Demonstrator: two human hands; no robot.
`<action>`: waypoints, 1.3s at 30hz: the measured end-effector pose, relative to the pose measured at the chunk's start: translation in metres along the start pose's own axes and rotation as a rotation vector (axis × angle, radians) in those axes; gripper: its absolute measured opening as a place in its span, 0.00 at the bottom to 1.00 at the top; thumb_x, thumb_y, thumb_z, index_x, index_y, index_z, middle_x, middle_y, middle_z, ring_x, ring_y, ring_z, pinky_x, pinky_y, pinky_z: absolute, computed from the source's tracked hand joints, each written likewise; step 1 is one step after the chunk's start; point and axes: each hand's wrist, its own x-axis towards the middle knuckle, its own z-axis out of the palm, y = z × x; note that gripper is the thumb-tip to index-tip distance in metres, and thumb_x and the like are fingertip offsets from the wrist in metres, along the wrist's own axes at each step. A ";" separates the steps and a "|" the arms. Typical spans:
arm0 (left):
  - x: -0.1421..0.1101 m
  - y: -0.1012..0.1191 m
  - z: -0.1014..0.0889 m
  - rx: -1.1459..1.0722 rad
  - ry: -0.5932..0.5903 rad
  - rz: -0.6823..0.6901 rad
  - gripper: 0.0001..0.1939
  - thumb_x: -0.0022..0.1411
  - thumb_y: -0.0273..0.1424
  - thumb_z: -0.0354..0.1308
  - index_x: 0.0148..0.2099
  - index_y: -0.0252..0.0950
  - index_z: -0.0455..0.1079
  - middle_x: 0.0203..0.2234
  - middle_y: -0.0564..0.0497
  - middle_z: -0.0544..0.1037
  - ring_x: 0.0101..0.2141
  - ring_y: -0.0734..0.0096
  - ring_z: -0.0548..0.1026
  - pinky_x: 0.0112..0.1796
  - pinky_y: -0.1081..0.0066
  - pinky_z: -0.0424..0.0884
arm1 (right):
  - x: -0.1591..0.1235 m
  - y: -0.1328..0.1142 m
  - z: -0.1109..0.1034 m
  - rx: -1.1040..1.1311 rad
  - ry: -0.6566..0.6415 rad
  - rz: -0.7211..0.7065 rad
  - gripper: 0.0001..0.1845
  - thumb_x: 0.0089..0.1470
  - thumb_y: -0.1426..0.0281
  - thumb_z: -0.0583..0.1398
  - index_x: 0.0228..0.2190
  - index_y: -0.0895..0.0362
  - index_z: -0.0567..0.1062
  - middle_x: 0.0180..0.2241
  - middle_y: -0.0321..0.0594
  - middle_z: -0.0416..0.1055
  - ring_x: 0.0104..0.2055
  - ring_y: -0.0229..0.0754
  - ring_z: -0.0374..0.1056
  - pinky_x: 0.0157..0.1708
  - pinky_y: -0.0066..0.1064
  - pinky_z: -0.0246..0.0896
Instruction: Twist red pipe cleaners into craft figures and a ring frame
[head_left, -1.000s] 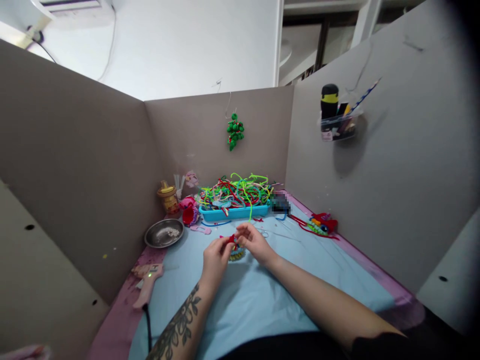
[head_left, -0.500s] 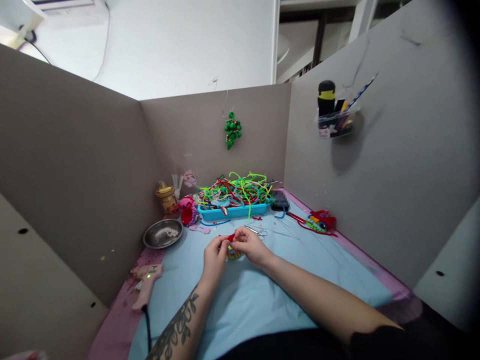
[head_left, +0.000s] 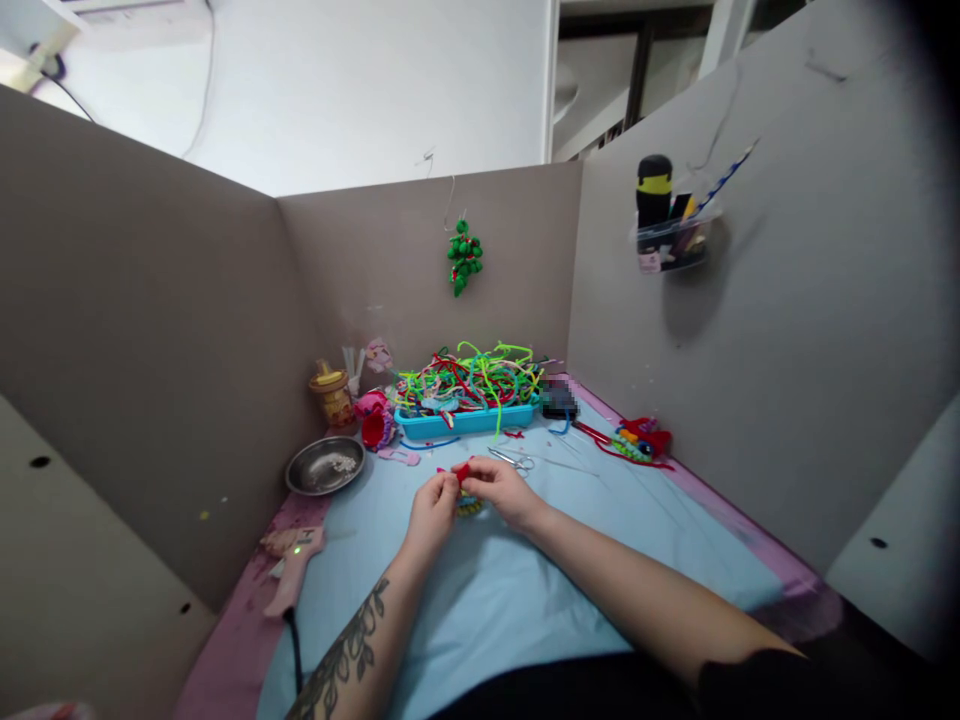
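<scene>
My left hand [head_left: 435, 508] and my right hand [head_left: 501, 486] meet over the middle of the table, fingertips closed on a small red fuzzy craft piece [head_left: 463, 474]. Its exact shape is partly covered by my fingers. Just below hangs a yellow-green ribbed part [head_left: 470, 506], which looks joined to the red piece, though the join is hidden. Beyond my right hand lie small scissors [head_left: 511, 459] on the blue table cover [head_left: 592, 560].
A blue tray [head_left: 427, 428] heaped with coloured pipe cleaners [head_left: 480, 380] stands at the back. On the left are a metal dish [head_left: 307, 470] with small white bits and a pink glue gun [head_left: 294, 575]. A red-and-green pipe-cleaner piece [head_left: 637, 442] lies right.
My right fingers have shifted slightly left and down over the red piece, and more of it shows upright between my fingertips. Both hands keep their hold.
</scene>
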 end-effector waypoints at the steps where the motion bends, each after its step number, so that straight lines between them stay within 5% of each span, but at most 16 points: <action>1: 0.000 -0.001 0.001 -0.080 -0.034 -0.060 0.23 0.57 0.49 0.49 0.22 0.35 0.58 0.13 0.59 0.57 0.14 0.82 0.54 0.16 0.77 0.51 | 0.000 0.000 -0.001 -0.016 -0.013 -0.016 0.10 0.43 0.67 0.64 0.31 0.57 0.77 0.33 0.37 0.68 0.37 0.39 0.66 0.41 0.32 0.59; 6: 0.001 -0.002 0.003 -0.265 -0.105 -0.252 0.24 0.53 0.51 0.53 0.24 0.35 0.58 0.14 0.59 0.57 0.15 0.83 0.54 0.16 0.78 0.49 | 0.000 0.000 0.000 0.000 -0.014 -0.019 0.10 0.44 0.65 0.64 0.28 0.58 0.74 0.29 0.35 0.68 0.33 0.37 0.64 0.37 0.30 0.59; 12: 0.005 -0.004 -0.005 -0.065 0.094 -0.063 0.20 0.52 0.46 0.57 0.31 0.32 0.66 0.16 0.57 0.66 0.16 0.80 0.61 0.18 0.78 0.58 | -0.001 -0.003 0.004 0.072 -0.003 0.050 0.14 0.42 0.61 0.64 0.25 0.59 0.70 0.23 0.32 0.66 0.25 0.33 0.61 0.28 0.26 0.57; 17: 0.007 -0.001 -0.015 0.084 0.033 0.086 0.17 0.51 0.38 0.60 0.41 0.34 0.73 0.35 0.45 0.76 0.33 0.67 0.74 0.34 0.69 0.70 | -0.002 0.003 0.001 0.114 -0.073 0.135 0.16 0.42 0.60 0.64 0.26 0.60 0.72 0.20 0.33 0.67 0.22 0.32 0.62 0.25 0.25 0.56; 22: 0.007 -0.002 -0.017 -0.004 -0.030 0.061 0.12 0.49 0.35 0.62 0.36 0.34 0.75 0.34 0.46 0.77 0.36 0.65 0.73 0.39 0.68 0.69 | -0.002 0.006 -0.001 0.086 -0.068 0.186 0.16 0.42 0.60 0.64 0.25 0.61 0.72 0.20 0.34 0.68 0.21 0.33 0.63 0.24 0.26 0.57; 26: 0.007 -0.005 -0.016 -0.204 -0.001 -0.053 0.14 0.47 0.37 0.63 0.36 0.34 0.73 0.28 0.51 0.76 0.29 0.71 0.72 0.33 0.72 0.68 | -0.004 0.001 0.002 -0.025 0.027 0.069 0.13 0.44 0.61 0.63 0.29 0.58 0.71 0.22 0.34 0.68 0.24 0.35 0.63 0.25 0.27 0.58; 32: 0.007 -0.001 -0.014 -0.267 -0.005 -0.096 0.16 0.47 0.39 0.63 0.35 0.32 0.72 0.25 0.52 0.74 0.24 0.76 0.68 0.26 0.76 0.62 | -0.010 -0.012 0.003 -0.486 0.145 -0.230 0.04 0.49 0.70 0.59 0.27 0.56 0.74 0.28 0.37 0.67 0.33 0.38 0.63 0.32 0.28 0.57; 35: 0.005 0.003 -0.012 -0.285 -0.028 -0.098 0.16 0.47 0.38 0.64 0.35 0.32 0.73 0.25 0.51 0.75 0.26 0.74 0.69 0.28 0.76 0.63 | -0.008 -0.013 0.002 -0.403 0.154 -0.204 0.05 0.48 0.68 0.59 0.26 0.57 0.73 0.27 0.36 0.66 0.32 0.38 0.63 0.33 0.28 0.57; 39: 0.004 0.003 -0.010 -0.343 -0.038 -0.098 0.14 0.47 0.37 0.64 0.34 0.33 0.74 0.27 0.50 0.76 0.28 0.72 0.70 0.32 0.74 0.64 | -0.003 -0.007 0.002 -0.064 0.098 0.001 0.11 0.43 0.64 0.63 0.23 0.59 0.70 0.21 0.32 0.64 0.23 0.33 0.58 0.25 0.26 0.53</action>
